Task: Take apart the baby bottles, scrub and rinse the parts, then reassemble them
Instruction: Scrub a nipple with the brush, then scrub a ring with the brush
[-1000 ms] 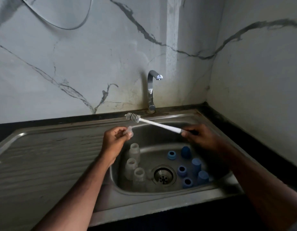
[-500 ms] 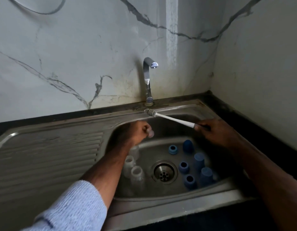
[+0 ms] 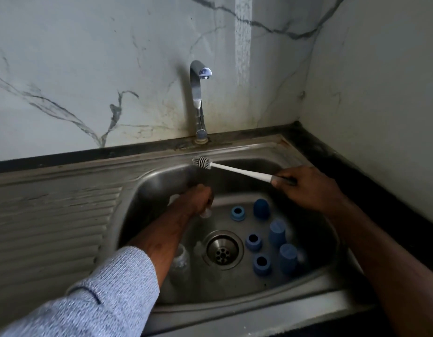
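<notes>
My left hand (image 3: pixel 198 197) reaches down into the steel sink (image 3: pixel 271 152) and pinches a small clear teat (image 3: pixel 206 213) low over the basin floor. My right hand (image 3: pixel 305 186) grips the dark handle of a white bottle brush (image 3: pixel 231 168), whose grey head points left above the basin's back rim. Clear bottle bodies (image 3: pixel 180 260) stand at the basin's left, partly hidden by my left forearm. Blue collar rings (image 3: pixel 237 213) and blue caps (image 3: pixel 277 233) are scattered right of the drain (image 3: pixel 222 250).
A chrome tap (image 3: pixel 198 98) rises behind the basin, with no water running. A ribbed steel drainboard (image 3: pixel 52 227) stretches to the left. Marble walls close the back and right, with a dark counter strip (image 3: pixel 344 161) along them.
My left hand has dropped from rim height into the basin with the clear teat. The brush has shifted right and stays raised. The view has tilted downward.
</notes>
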Action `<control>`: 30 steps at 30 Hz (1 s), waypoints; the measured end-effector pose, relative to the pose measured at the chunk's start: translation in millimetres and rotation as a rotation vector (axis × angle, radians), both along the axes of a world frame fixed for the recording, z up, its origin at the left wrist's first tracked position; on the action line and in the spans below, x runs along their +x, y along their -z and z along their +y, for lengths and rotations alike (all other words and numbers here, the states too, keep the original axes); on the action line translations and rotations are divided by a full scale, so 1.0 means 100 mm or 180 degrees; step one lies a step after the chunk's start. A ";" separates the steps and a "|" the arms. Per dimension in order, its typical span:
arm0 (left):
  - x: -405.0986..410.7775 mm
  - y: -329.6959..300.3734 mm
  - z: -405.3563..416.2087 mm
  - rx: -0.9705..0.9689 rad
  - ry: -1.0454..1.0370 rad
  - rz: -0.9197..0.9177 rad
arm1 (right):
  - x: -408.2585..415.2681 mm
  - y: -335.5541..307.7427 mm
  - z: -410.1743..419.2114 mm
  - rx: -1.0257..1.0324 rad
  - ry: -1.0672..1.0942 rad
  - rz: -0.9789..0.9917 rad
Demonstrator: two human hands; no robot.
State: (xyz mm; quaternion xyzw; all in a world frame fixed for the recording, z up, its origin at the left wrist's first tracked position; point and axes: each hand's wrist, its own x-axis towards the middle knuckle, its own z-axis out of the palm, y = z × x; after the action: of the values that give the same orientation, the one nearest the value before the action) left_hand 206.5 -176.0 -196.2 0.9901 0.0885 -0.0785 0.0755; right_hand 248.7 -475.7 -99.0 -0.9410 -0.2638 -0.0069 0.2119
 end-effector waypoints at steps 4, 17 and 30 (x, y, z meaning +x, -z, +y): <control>-0.08 0.01 0.03 0.0658 -0.0008 0.0118 | -0.01 -0.01 0.01 -0.0042 -0.0004 -0.0007; -0.12 -0.03 -0.10 0.1427 0.0307 0.0089 | 0.01 -0.01 0.02 -0.0148 -0.0014 0.0085; 0.10 0.12 -0.41 0.0247 0.0444 -0.0187 | 0.04 0.01 -0.01 -0.0016 0.0109 0.0112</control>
State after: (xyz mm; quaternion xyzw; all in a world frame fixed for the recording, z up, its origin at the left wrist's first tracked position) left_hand 216.3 -217.2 -207.9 0.9979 0.0200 -0.0509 0.0340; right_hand 252.4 -476.8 -100.4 -0.9458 -0.2440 0.0067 0.2141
